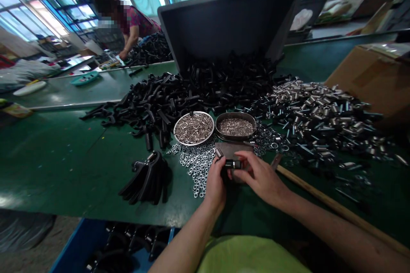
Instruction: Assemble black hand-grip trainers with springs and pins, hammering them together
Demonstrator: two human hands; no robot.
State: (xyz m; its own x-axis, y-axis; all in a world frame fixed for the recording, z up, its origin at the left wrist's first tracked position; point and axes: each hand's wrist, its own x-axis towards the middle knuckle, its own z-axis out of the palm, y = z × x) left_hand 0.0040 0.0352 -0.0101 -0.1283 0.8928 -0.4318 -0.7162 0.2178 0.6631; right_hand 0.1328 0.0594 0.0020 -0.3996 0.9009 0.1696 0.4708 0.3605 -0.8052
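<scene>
"What is sitting nearest the person?"

"A blue crate (80, 239), below the table (48, 158) and well to the left of the round dish (192, 143). It is holding glossy black parts."

"And the hands?"

"Both are meeting in front of the dish and to its right. The left hand (216, 181) is gripping a black piece (229, 164), fingers curled around it, with a ribbed silver sleeve (219, 152) showing by the thumb. The right hand (261, 177) is pinching the collared end between thumb and fingertips. I suppose the left is steadying while the right is handling that end."

"What is lying around them?"

"A metal plate (224, 148) is lying by the hands, right of the dish (perhaps a hard rest for the work). A stack of black parts (149, 179) is leaning together left of the dish, probably grouped for counting or lifting. Loose rings (200, 172) are spreading before it, likely for quick picking."

"Farther off?"

"An oval tin (235, 138) is standing just right of the dish; both are keeping small metal bits from scattering, I'd say. Behind the dish, a black heap (153, 98) is spilling from a tipped grey bin (230, 21), seemingly tilted for easy reach. Beyond, to the left, a co-worker (137, 23) is bending over another pile."
</scene>
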